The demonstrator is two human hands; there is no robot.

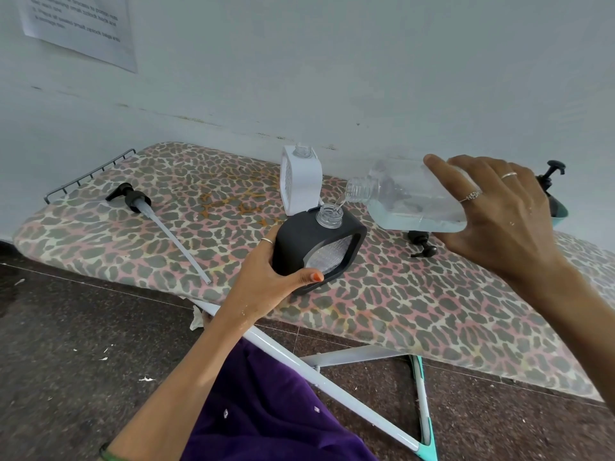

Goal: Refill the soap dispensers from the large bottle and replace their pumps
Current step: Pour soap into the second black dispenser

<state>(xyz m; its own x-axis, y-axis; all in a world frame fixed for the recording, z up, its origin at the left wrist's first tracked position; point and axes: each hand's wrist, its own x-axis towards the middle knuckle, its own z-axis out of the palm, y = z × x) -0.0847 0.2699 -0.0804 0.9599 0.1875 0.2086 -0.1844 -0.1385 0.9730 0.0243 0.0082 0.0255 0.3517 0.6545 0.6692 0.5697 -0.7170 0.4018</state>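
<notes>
My right hand (499, 214) grips the large clear bottle (409, 201), tipped on its side with pale blue liquid inside. Its mouth hangs just above the open neck of the black dispenser (319, 241), and a thin stream runs in. My left hand (266, 274) holds the black dispenser's left side, tilting it on the board. Behind it stands a white dispenser (301, 181), pump off, neck open. A black pump with a long tube (156, 214) lies at the left. A second black pump (422, 244) lies under the large bottle.
Everything sits on a leopard-print ironing board (416, 311) against a pale wall, with a wire rack (90, 174) at its left end. Another pump bottle in a teal holder (554, 194) stands at the far right, partly hidden by my right hand. The board's white legs (316, 377) cross below.
</notes>
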